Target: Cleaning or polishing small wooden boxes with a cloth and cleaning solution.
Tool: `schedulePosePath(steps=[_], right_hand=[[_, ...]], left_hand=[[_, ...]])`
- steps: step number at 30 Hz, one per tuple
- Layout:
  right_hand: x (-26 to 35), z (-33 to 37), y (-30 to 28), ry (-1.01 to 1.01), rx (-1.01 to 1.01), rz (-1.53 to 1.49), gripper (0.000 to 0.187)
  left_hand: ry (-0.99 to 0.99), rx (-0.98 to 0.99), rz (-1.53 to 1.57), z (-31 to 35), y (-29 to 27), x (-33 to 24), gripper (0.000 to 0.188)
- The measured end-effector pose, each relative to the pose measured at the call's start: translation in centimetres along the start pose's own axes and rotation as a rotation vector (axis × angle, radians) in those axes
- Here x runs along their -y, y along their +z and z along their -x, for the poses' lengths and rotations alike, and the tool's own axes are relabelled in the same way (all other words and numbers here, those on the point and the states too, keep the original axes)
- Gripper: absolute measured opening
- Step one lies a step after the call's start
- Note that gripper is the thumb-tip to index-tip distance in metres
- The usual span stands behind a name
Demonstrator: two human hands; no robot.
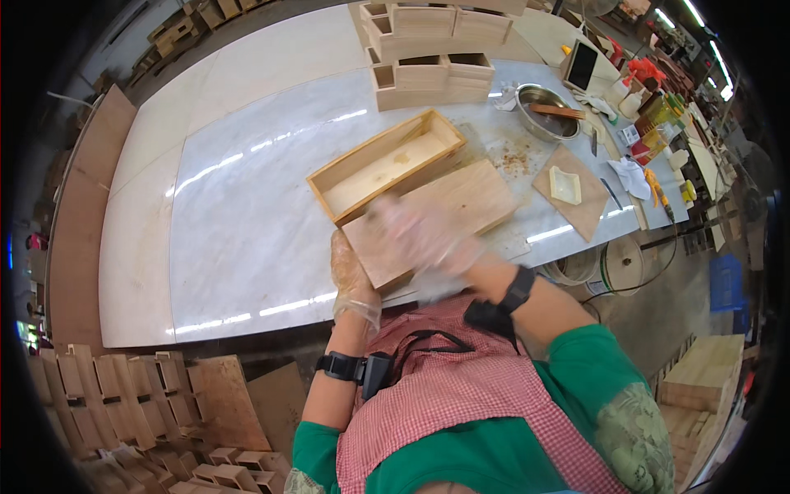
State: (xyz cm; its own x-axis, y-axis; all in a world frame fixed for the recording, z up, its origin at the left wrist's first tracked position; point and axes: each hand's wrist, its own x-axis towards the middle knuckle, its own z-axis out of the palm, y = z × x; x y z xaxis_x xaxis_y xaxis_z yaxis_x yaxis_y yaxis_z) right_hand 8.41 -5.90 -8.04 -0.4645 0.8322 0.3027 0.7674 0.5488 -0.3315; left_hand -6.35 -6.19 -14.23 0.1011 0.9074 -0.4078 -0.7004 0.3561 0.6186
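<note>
A flat wooden board (461, 202) lies on the grey table top (247, 214), beside an open shallow wooden box (387, 165). My left hand (352, 276), in a thin clear glove, grips the board's near left corner. My right hand (424, 235), also gloved and blurred by motion, lies palm down on top of the board with fingers spread. Both wrists carry black bands.
Stacked wooden boxes (432, 70) stand at the table's far side. A metal bowl (550, 111), a small board with a pale block (569, 188), rags, bottles and hand tools (650, 140) crowd the right end. Wooden parts (140, 403) lie on the floor at lower left.
</note>
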Motion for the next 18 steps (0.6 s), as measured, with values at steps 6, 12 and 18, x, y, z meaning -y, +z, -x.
schedulePosePath(steps=[6, 12, 18], right_hand=[[-9.3, 3.2, -3.3, 0.429, 0.066, 0.442, 0.017], [4.0, -2.5, -0.7, -0.131, 0.043, -0.057, 0.015], [0.9, -3.4, -2.1, 0.011, 0.027, 0.099, 0.015]], left_hand=[[0.132, -0.194, -0.148, 0.4, 0.4, 0.3, 0.044], [0.204, 0.26, 0.052, -1.9, -3.9, 1.6, 0.041], [0.134, -0.103, -0.121, 0.1, 0.4, 0.6, 0.04]])
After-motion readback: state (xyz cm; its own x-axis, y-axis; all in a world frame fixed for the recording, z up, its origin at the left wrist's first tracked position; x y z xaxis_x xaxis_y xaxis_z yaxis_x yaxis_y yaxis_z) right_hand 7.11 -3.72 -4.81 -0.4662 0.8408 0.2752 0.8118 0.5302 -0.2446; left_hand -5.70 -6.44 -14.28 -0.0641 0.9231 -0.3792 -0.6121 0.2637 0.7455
